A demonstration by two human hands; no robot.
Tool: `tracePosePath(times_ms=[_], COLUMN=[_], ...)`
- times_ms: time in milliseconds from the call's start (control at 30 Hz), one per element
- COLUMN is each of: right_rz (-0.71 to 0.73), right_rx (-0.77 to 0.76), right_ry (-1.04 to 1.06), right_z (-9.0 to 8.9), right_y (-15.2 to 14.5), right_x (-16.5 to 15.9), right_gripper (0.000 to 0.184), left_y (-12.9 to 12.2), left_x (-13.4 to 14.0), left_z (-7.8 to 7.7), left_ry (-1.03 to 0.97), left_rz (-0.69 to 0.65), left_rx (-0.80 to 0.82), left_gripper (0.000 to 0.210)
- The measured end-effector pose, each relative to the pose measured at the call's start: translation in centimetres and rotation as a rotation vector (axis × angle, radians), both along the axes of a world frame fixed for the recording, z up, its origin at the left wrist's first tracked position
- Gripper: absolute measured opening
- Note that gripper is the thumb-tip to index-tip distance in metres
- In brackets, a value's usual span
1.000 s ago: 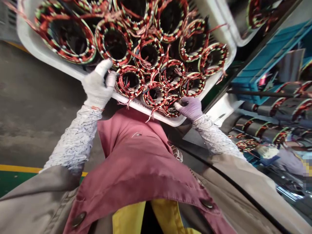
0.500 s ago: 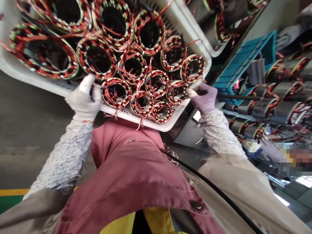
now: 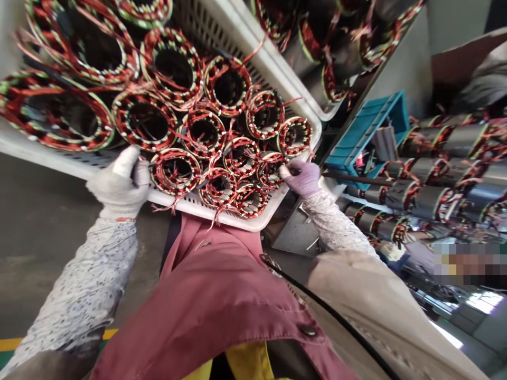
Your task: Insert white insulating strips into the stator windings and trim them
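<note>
On my head feed the white crate (image 3: 237,222) sits tilted across the upper left, near corner just beyond the apron (image 3: 206,301); left end and far corner are cut off by the frame. It's packed with wound cores (image 3: 253,201), ring faces toward me. Bodies mostly hidden by neighbours and crate wall, bores too dark to read, loose red leads tangled across several faces, so I can't trace which lead belongs where. Left hand (image 3: 119,182), gloved, is curled part-closed on the long near rim, thumb up; I can't see the fingers beneath. Right hand (image 3: 303,178), purplish glove, is bent around the short side near the corner, thumb over the edge, other fingers out of sight. Both have hold of the crate. Second crate (image 3: 325,112) behind is cropped at top. Blue bin (image 3: 358,138) to the right: contents hard to make out. Co-worker's sleeve (image 3: 422,258) far right is blurred, partly under a pixelated patch.
</note>
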State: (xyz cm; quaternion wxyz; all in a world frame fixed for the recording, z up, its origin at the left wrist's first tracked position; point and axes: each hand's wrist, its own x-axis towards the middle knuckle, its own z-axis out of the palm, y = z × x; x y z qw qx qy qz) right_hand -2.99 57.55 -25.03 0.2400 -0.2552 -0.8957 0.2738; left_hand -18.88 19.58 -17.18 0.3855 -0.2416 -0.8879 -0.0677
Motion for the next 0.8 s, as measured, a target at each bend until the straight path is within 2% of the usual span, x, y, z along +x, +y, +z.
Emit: tracePosePath(times_ms=[67, 133, 200, 267, 400, 533, 633, 800], right_rz=[-0.076, -0.186, -0.241, -0.238, -0.236, -0.184, -0.14, -0.011], right_rx=[-0.092, -0.133, -0.119, -0.063, 0.106, 0.184, 0.216, 0.194], right_ry=[0.198, 0.31, 0.268, 0.141, -0.112, -0.178, -0.128, 0.166], right_z=[1.5, 3.3, 4.7, 5.5, 5.0, 3.9, 4.4, 7.1], right_y=[2.0, 4.2, 6.1, 7.1, 6.8, 6.5, 6.3, 3.8], right_x=[0.2, -0.3, -1.5, -3.1, -5.8, -6.3, -5.6, -6.0], right_gripper=[0.019, 0.02, 0.021, 0.019, 0.016, 0.014, 0.016, 0.02], left_y=[0.1, 0.2, 0.2, 0.2, 0.0, -0.2, -0.2, -0.5], left_x=[0.1, 0.3, 0.3, 0.2, -0.2, -0.4, -0.3, -0.4], left_z=[0.2, 0.3, 0.4, 0.4, 0.1, 0.1, 0.2, 0.1], left_ry=[-0.002, 0.002, 0.015, 0.04, 0.101, 0.086, -0.008, -0.122], left_rz=[0.008, 0.005, -0.002, -0.013, -0.052, -0.032, 0.034, 0.038], left_rx=[-0.006, -0.015, -0.022, -0.023, -0.019, -0.026, -0.04, -0.013], left_gripper=[0.048, 0.046, 0.045, 0.043, 0.041, 0.041, 0.043, 0.044])
